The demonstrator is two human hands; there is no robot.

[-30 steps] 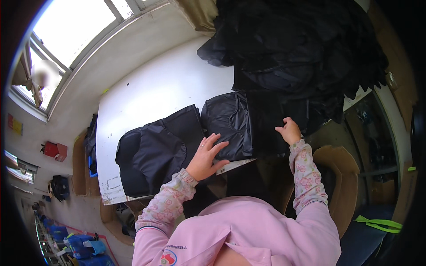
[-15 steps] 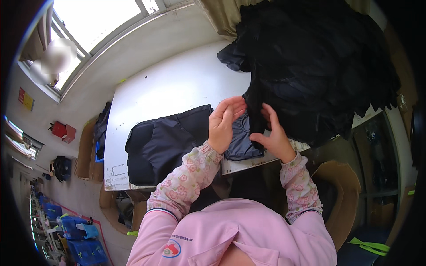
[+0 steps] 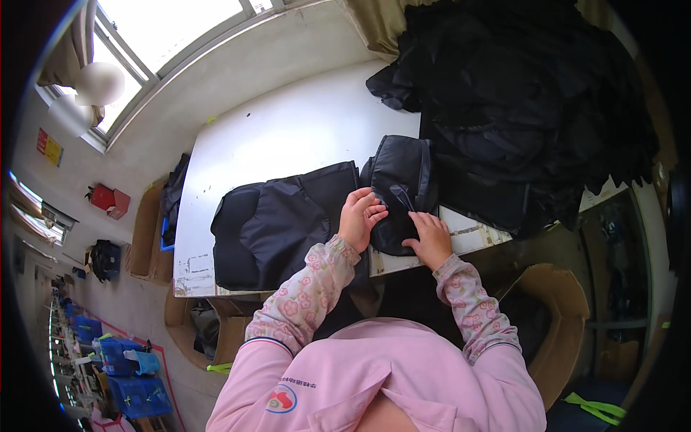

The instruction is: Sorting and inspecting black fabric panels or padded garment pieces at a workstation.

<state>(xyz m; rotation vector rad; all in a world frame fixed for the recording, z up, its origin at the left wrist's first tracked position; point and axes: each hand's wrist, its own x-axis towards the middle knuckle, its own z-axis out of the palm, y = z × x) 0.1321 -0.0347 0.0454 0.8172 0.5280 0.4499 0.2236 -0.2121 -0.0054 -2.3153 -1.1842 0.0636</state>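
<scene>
A moment before, my hands had been close together, lifting a black piece off the heap; now that piece (image 3: pixel 398 193) lay flat on the white bench (image 3: pixel 288 137), just right of the stack (image 3: pixel 277 223) of black pieces already laid out. My left hand (image 3: pixel 360 218) rested on the piece's left edge, fingers loosely spread and clamped on nothing. My right hand (image 3: pixel 432 237) pressed its lower right corner, fingers apart and flat, near a strap that ran across the top of it. The big black heap (image 3: pixel 525 108) sat behind and to the right, touching the piece. I judged the piece was down and being smoothed, with much of the heap left.
</scene>
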